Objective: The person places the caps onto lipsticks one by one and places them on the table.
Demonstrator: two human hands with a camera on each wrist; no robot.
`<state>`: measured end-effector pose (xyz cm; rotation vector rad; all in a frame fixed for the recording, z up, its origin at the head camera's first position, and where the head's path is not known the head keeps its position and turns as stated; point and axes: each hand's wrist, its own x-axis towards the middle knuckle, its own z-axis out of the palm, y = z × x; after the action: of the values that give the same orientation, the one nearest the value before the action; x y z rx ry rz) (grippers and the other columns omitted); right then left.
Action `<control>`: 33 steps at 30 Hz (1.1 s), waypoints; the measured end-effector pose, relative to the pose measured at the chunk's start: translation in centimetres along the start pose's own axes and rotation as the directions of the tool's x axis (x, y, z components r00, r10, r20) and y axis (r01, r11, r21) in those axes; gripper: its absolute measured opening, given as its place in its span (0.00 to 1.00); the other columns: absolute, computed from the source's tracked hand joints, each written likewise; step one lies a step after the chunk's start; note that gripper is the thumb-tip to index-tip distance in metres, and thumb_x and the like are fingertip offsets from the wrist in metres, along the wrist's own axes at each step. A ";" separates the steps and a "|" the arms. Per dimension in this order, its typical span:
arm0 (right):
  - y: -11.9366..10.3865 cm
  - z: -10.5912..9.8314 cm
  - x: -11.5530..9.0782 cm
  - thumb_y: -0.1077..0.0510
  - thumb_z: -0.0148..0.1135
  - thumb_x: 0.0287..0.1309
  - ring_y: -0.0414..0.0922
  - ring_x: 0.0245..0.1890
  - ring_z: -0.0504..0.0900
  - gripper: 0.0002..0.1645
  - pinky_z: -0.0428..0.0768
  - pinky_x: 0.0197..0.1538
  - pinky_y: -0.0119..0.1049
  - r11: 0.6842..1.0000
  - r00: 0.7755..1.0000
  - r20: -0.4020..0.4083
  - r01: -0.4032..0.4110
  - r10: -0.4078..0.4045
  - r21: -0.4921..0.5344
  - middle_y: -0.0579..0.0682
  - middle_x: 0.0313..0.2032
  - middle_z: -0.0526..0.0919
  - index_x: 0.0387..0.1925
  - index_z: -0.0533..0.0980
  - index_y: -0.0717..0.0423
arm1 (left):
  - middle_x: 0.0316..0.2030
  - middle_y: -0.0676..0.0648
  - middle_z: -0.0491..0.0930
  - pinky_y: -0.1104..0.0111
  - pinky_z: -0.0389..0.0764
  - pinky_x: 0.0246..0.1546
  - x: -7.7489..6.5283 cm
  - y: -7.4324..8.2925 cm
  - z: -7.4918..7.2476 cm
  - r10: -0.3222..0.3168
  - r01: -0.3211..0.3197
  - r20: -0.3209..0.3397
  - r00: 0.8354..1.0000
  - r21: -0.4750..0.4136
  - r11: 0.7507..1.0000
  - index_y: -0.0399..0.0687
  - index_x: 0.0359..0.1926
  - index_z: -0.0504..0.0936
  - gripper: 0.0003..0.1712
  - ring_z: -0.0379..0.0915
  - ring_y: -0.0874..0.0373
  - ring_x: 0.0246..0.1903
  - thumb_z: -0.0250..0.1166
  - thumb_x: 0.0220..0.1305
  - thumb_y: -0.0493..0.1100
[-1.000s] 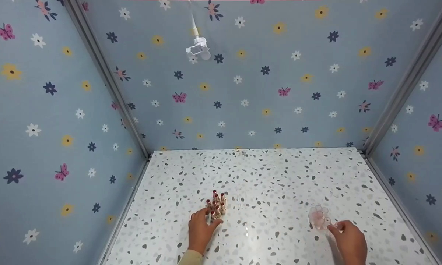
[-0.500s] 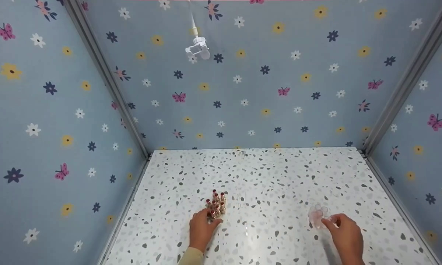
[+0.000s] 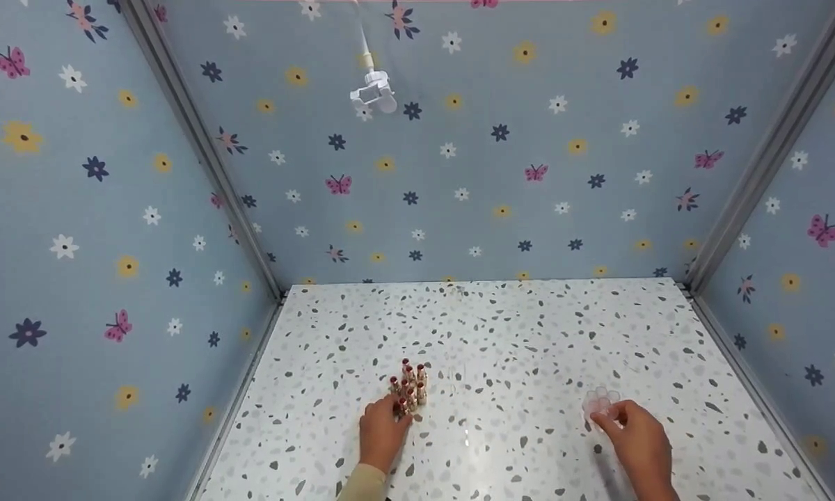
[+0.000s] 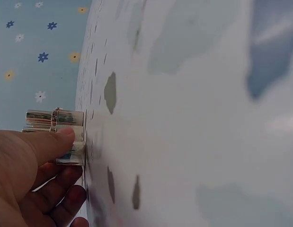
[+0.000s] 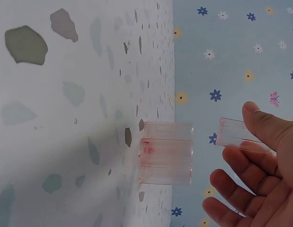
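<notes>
Several lipsticks (image 3: 420, 394) with gold tubes and dark red tops stand upright in a tight cluster, left of the table's middle. My left hand (image 3: 383, 433) is at the near side of this cluster, its thumb and fingers pinching a shiny lipstick tube (image 4: 70, 135); the thumb lies along the metal in the left wrist view. On the right, my right hand (image 3: 638, 438) pinches a clear pinkish cap (image 5: 231, 132) between thumb and forefinger. That cap is held above a compact group of clear caps (image 5: 167, 161) standing on the table, faint red smears on one.
A white speckled table (image 3: 515, 334) spreads under both hands. Flower-and-butterfly panels (image 3: 473, 153) enclose it at the back and sides, joined by grey corner posts (image 3: 209, 153). A white bracket (image 3: 374, 92) hangs before the back panel.
My right hand has moved left with the cap, over the group of caps. My left thumb has closed in against the lipsticks, which stay in place.
</notes>
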<state>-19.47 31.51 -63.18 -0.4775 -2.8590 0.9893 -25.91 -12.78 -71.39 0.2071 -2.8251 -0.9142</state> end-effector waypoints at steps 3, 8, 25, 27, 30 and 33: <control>-0.1 0.2 0.0 0.31 0.72 0.54 0.51 0.41 0.81 0.31 0.76 0.43 0.52 1.000 1.000 -0.003 0.005 -0.005 0.008 0.54 0.40 0.84 0.38 0.78 0.54 | 0.37 0.50 0.85 0.52 0.76 0.45 -0.1 0.2 -0.1 0.024 -0.024 -0.014 1.000 0.017 1.000 0.47 0.47 0.85 0.19 0.77 0.52 0.41 0.78 0.56 0.47; -0.5 0.7 -0.1 0.31 0.73 0.53 0.51 0.41 0.81 0.32 0.76 0.43 0.52 0.999 1.000 -0.013 0.020 -0.020 0.025 0.54 0.40 0.84 0.39 0.79 0.55 | 0.33 0.52 0.83 0.54 0.74 0.42 -0.8 1.0 -0.9 0.051 -0.051 -0.023 0.998 -0.009 0.999 0.48 0.41 0.85 0.16 0.74 0.54 0.36 0.79 0.54 0.47; -4.1 1.8 0.1 0.37 0.75 0.54 0.46 0.37 0.81 0.24 0.77 0.40 0.44 0.994 0.997 -0.020 0.082 -0.081 0.067 0.50 0.37 0.84 0.34 0.78 0.50 | 0.33 0.60 0.79 0.59 0.71 0.41 -2.6 5.2 -1.2 0.193 -0.188 0.042 0.980 -0.097 0.977 0.60 0.37 0.81 0.11 0.72 0.63 0.36 0.77 0.59 0.46; -4.6 2.1 0.1 0.37 0.75 0.54 0.47 0.39 0.82 0.23 0.77 0.41 0.46 0.992 0.994 -0.031 0.106 -0.104 0.064 0.49 0.37 0.84 0.33 0.78 0.50 | 0.33 0.61 0.79 0.60 0.71 0.40 -2.9 5.6 -1.0 0.218 -0.210 0.065 0.974 -0.106 0.972 0.61 0.38 0.82 0.11 0.72 0.64 0.35 0.77 0.59 0.46; -5.3 2.6 0.0 0.37 0.76 0.54 0.48 0.40 0.83 0.22 0.79 0.43 0.49 0.986 0.987 -0.048 0.158 -0.155 0.055 0.48 0.36 0.84 0.32 0.79 0.48 | 0.33 0.62 0.80 0.59 0.72 0.41 -3.3 6.1 -0.5 0.252 -0.239 0.098 0.963 -0.122 0.963 0.60 0.39 0.83 0.11 0.72 0.65 0.35 0.77 0.59 0.45; -5.9 3.3 -0.3 0.38 0.77 0.53 0.48 0.41 0.84 0.20 0.80 0.44 0.49 0.977 0.977 -0.049 0.208 -0.205 0.047 0.46 0.35 0.84 0.31 0.79 0.46 | 0.33 0.61 0.80 0.58 0.72 0.42 -3.7 6.5 -0.2 0.287 -0.270 0.133 0.949 -0.132 0.954 0.58 0.41 0.84 0.10 0.72 0.64 0.35 0.76 0.59 0.45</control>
<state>-21.33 25.10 -62.12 -0.1898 -2.7660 0.9987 -22.78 -6.95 -67.82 -0.2824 -2.8234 -1.0562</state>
